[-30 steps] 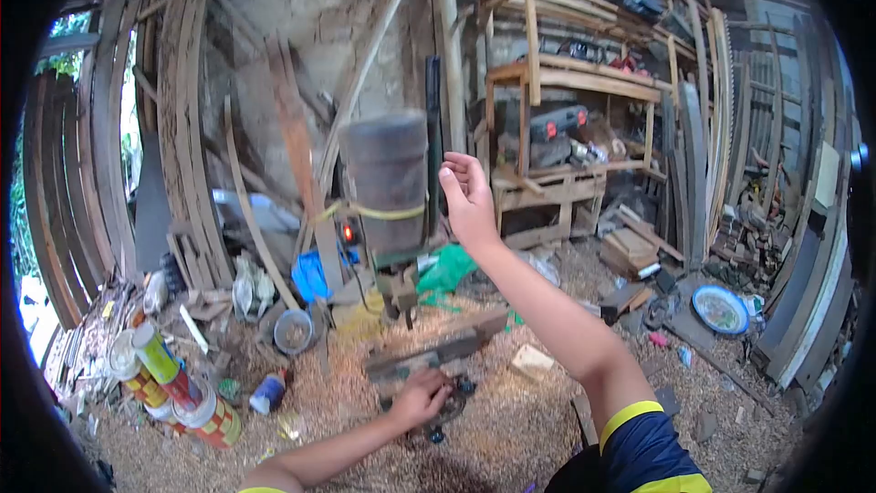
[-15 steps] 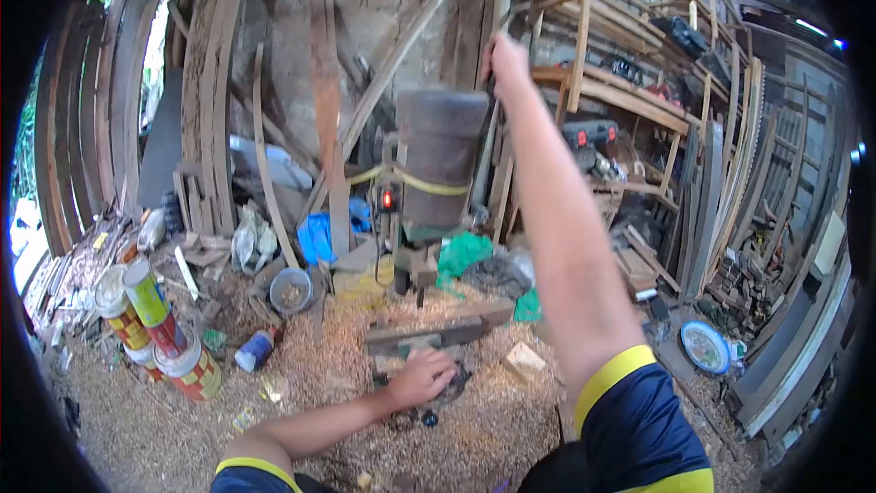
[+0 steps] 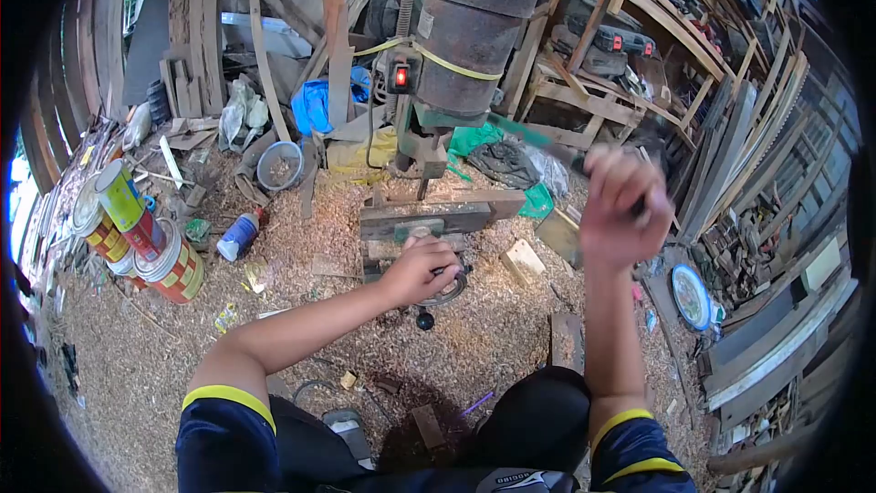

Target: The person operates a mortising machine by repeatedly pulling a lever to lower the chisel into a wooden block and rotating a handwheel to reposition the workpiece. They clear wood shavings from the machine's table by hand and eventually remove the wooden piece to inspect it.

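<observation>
My left hand [image 3: 422, 272] is closed round part of the vise's metal handwheel [image 3: 447, 288], which has a black knob below it. A wooden piece [image 3: 497, 204] lies along the vise jaw [image 3: 429, 221]. Above them stands a machine with a rusty cylindrical motor [image 3: 479, 23], a lit red switch [image 3: 401, 77] and a bit [image 3: 422, 188] pointing down just over the wood. To the right, my right hand [image 3: 626, 205] is wrapped round the dark grip of the machine's lever [image 3: 529, 134]; motion blurs it.
Stacked paint cans [image 3: 169, 265], a blue bottle [image 3: 239, 236] and a grey bucket [image 3: 280, 167] stand on the left. A wood block [image 3: 523, 260] lies right of the vise. Farther right are a round plate [image 3: 691, 297] and a wooden shelf [image 3: 593, 110]. Shavings cover the floor.
My right hand has come down from high up to the right of the machine, still gripping the lever. The bit now sits close over the wood. The view has tilted downward.
</observation>
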Tool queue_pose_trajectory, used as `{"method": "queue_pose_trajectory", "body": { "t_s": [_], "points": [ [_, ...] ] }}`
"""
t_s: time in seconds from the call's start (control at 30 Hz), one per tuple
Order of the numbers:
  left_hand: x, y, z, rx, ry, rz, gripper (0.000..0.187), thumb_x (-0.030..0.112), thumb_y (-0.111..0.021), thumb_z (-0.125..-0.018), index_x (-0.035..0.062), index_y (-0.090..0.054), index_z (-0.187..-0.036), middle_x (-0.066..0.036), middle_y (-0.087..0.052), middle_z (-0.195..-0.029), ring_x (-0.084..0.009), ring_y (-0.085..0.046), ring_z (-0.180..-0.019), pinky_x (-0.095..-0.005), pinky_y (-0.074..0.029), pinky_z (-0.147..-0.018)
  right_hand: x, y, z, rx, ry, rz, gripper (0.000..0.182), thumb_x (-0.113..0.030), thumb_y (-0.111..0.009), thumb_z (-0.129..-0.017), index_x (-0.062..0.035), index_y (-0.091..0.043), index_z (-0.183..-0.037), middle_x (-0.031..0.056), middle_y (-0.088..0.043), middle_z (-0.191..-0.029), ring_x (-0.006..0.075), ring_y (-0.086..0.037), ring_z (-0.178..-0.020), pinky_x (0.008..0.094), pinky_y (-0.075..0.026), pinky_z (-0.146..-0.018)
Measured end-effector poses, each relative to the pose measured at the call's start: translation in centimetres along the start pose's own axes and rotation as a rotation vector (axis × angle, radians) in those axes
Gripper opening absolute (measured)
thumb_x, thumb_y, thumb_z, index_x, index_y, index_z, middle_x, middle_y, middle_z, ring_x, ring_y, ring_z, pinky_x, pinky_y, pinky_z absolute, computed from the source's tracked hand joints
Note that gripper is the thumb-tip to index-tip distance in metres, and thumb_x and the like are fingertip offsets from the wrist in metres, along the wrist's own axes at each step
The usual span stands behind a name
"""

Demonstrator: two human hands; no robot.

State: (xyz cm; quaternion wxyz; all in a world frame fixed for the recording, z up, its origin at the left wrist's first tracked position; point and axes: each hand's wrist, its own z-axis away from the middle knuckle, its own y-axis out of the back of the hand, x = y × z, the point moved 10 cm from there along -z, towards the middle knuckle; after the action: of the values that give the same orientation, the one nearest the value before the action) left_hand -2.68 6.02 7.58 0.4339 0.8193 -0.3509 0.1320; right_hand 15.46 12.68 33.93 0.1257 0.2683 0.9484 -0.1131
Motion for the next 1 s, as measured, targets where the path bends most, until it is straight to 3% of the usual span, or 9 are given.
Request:
{"method": "queue_pose_trajectory", "body": {
  "t_s": [0.23, 0.3, 0.33, 0.43, 0.47, 0.57, 0.6, 0.77, 1.0],
  "points": [
    [-1.1, -0.3, 0.6, -0.027, 0.008, 0.042, 0.022, 0.022, -0.058, -0.104, 0.0051, -0.070, -0.108, -0.011, -0.069, -0.105, -0.0314, -0.062, -0.107, -0.0433, -0.043, -0.099, 0.1, -0.6, 1.6, -0.120, -0.510, 0.048, 0.080, -0.067, -0.022, -0.104, -0.0119, -0.043, -0.050, 0.0086, -0.048, -0.046, 0.0276, -0.056, -0.061, 0.0453, -0.041, -0.099],
    [-1.6, -0.7, 1.5, -0.051, 0.014, 0.122, 0.024, 0.023, -0.055, -0.106, 0.0044, -0.070, -0.112, -0.013, -0.069, -0.106, -0.0328, -0.063, -0.109, -0.0443, -0.043, -0.101, 3.7, 1.0, 2.1, -0.222, -1.105, 0.442, 0.084, -0.071, -0.021, -0.104, -0.0116, -0.045, -0.048, 0.0070, -0.048, -0.044, 0.0262, -0.059, -0.058, 0.0433, -0.042, -0.105],
    [-1.3, -0.3, 1.7, -0.050, -0.007, 0.209, 0.027, 0.023, -0.051, -0.108, 0.0042, -0.069, -0.117, -0.015, -0.068, -0.110, -0.0342, -0.063, -0.113, -0.0457, -0.042, -0.105, 4.6, 1.2, 2.1, -0.310, -1.258, 0.389, 0.075, -0.060, -0.038, -0.107, -0.0069, -0.056, -0.057, 0.0072, -0.057, -0.053, 0.0221, -0.063, -0.059, 0.0385, -0.046, -0.105],
    [-1.7, 0.0, 2.6, -0.109, 0.037, 0.346, 0.036, 0.027, -0.046, -0.111, 0.0032, -0.066, -0.128, -0.020, -0.068, -0.124, -0.0373, -0.061, -0.126, -0.0505, -0.035, -0.119, 6.6, -0.8, 1.6, -0.320, -1.204, 0.816, 0.040, -0.036, -0.061, -0.104, -0.0006, -0.066, -0.086, 0.0081, -0.065, -0.070, 0.0195, -0.066, -0.065, 0.0343, -0.054, -0.092],
    [-1.9, 0.0, 2.8, -0.091, 0.017, 0.341, 0.037, 0.028, -0.046, -0.111, 0.0031, -0.065, -0.130, -0.020, -0.067, -0.129, -0.0371, -0.059, -0.131, -0.0516, -0.030, -0.122, 6.4, -4.5, 0.7, -0.684, -0.735, 0.870, 0.025, -0.015, -0.070, -0.098, 0.0024, -0.061, -0.114, 0.0090, -0.068, -0.084, 0.0176, -0.068, -0.070, 0.0320, -0.058, -0.076],
    [-3.0, -0.7, 3.0, -0.102, 0.003, 0.375, 0.038, 0.028, -0.045, -0.111, 0.0028, -0.064, -0.130, -0.020, -0.063, -0.140, -0.0368, -0.053, -0.141, -0.0546, -0.019, -0.128, 6.3, -1.1, 2.2, -0.696, -0.996, 1.255, 0.030, -0.013, -0.069, -0.098, 0.0039, -0.057, -0.119, 0.0086, -0.067, -0.083, 0.0168, -0.067, -0.067, 0.0333, -0.055, -0.060],
    [-3.2, -0.7, 3.0, -0.088, -0.010, 0.377, 0.037, 0.027, -0.045, -0.110, 0.0029, -0.064, -0.130, -0.020, -0.062, -0.141, -0.0369, -0.052, -0.141, -0.0552, -0.019, -0.128, 6.3, 0.8, 5.2, -0.495, -1.623, 1.155, 0.028, -0.016, -0.069, -0.100, 0.0032, -0.058, -0.116, 0.0070, -0.063, -0.075, 0.0144, -0.063, -0.060, 0.0336, -0.049, -0.049],
    [-2.9, -0.8, 2.4, -0.020, -0.059, 0.461, 0.033, 0.026, -0.046, -0.106, 0.0028, -0.064, -0.121, -0.017, -0.066, -0.126, -0.0362, -0.058, -0.131, -0.0603, -0.016, -0.127, 6.1, 2.2, 8.0, -0.456, -1.777, 1.176, 0.033, -0.031, -0.070, -0.102, -0.0023, -0.055, -0.107, 0.0011, -0.054, -0.064, 0.0116, -0.053, -0.048, 0.0325, -0.041, -0.042],
    [-2.6, 0.0, 2.0, 0.067, -0.102, 0.478, 0.021, 0.013, -0.051, -0.096, 0.0026, -0.063, -0.110, -0.014, -0.062, -0.104, -0.0351, -0.061, -0.108, -0.0585, -0.028, -0.120, 8.0, 2.5, 16.8, -0.072, -1.608, 0.853, 0.036, -0.040, -0.058, -0.108, -0.0068, -0.052, -0.097, -0.0018, -0.050, -0.063, 0.0097, -0.044, -0.042, 0.0290, -0.036, -0.039]
  ]
}}
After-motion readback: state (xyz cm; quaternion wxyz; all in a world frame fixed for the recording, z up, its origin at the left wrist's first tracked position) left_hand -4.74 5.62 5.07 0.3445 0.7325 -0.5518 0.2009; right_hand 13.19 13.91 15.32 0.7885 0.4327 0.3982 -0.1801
